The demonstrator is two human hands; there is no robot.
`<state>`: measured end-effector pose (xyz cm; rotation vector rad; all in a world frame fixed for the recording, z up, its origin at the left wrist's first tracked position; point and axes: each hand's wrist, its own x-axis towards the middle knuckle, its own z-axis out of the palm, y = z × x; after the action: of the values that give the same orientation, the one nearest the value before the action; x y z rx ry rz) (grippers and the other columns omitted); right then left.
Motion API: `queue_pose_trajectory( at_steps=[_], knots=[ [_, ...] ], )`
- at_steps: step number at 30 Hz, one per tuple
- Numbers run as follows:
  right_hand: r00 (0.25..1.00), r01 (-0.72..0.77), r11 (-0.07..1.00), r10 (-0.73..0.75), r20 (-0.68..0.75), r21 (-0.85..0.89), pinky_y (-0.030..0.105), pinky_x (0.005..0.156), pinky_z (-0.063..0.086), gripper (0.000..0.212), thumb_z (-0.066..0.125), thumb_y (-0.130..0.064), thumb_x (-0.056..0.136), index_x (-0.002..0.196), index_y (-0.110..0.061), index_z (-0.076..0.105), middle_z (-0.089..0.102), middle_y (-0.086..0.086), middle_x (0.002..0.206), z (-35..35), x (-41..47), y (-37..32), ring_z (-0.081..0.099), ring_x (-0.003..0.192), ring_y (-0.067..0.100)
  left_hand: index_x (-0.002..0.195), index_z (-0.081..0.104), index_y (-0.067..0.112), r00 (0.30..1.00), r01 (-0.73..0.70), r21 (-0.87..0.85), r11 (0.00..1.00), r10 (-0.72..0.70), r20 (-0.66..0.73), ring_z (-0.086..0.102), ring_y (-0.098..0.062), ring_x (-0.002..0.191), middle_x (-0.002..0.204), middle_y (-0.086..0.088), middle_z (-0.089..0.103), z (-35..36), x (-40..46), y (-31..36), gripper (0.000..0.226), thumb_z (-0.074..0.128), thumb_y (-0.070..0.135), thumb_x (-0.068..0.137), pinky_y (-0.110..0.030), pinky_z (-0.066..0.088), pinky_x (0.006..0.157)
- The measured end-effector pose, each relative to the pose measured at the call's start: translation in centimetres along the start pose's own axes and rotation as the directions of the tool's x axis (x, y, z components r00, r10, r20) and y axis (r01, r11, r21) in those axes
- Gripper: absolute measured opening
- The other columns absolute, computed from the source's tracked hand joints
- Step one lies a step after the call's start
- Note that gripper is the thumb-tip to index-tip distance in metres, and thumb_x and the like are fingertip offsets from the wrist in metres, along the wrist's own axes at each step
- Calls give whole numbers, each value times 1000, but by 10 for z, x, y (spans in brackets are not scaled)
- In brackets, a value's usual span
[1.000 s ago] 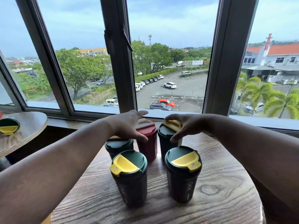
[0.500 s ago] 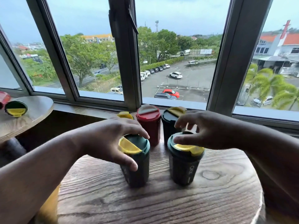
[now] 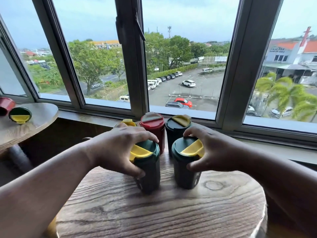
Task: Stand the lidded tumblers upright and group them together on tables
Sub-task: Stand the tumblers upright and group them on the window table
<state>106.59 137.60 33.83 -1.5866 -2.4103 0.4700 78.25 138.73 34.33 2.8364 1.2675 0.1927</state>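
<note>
Several lidded tumblers stand upright on a round wooden table (image 3: 163,213). My left hand (image 3: 118,150) grips the front left green tumbler (image 3: 149,170) by its yellow-flapped lid. My right hand (image 3: 211,150) grips the front right green tumbler (image 3: 185,167) the same way. Behind them stand a red tumbler (image 3: 153,126), a dark green tumbler (image 3: 176,127) and another green one (image 3: 127,122), mostly hidden by my left hand. On a second table (image 3: 34,122) at the left, a green tumbler (image 3: 20,115) and a red tumbler (image 3: 6,105) lie on their sides.
A wide window with dark metal frames (image 3: 132,66) runs right behind both tables, with a wooden ledge (image 3: 267,148) under it. A gap with dark floor separates the two tables.
Both hands came back from the rear tumblers and closed on the two front green tumblers. The view tilted up and left, showing more of the left table.
</note>
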Motion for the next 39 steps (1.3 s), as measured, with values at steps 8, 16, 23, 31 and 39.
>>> queue_pose_trajectory(
  at_steps=[8,16,23,31,39],
  knots=[
    [998,48,997,-45,-52,64,37,91,51,90,73,-55,49,131,-41,39,55,-14,113,5,10,16,55,100,12,137,38,52,993,111,59,992,-112,19,45,-5,124,137,24,49,8,12,18,89,70,74,57,-37,34,109],
    [984,40,974,0,-176,225,11,82,34,100,89,-47,60,142,-32,34,45,-11,124,28,4,26,45,110,6,135,45,47,989,150,-20,988,-150,-7,47,-1,122,132,21,54,9,14,23,84,76,66,59,-33,36,109],
    [966,78,937,14,-258,341,1,75,38,92,93,-29,59,136,-25,43,55,-4,117,37,9,31,53,101,9,132,45,50,976,213,-33,976,-214,-33,47,-2,121,130,24,55,11,14,28,83,74,69,57,-33,36,108],
    [961,134,915,-26,-277,380,-1,69,38,86,93,-19,60,132,-21,47,54,-14,102,32,13,33,51,86,-8,136,44,47,967,253,-15,967,-253,-16,39,2,115,135,22,51,12,17,35,84,77,65,62,-32,30,107],
    [961,135,914,-28,-274,382,0,72,39,88,93,-24,59,134,-24,46,57,-3,113,34,19,37,52,91,1,136,44,47,965,261,-19,965,-261,14,43,-1,119,135,21,52,9,18,38,83,78,65,63,-35,31,106]
  ],
)
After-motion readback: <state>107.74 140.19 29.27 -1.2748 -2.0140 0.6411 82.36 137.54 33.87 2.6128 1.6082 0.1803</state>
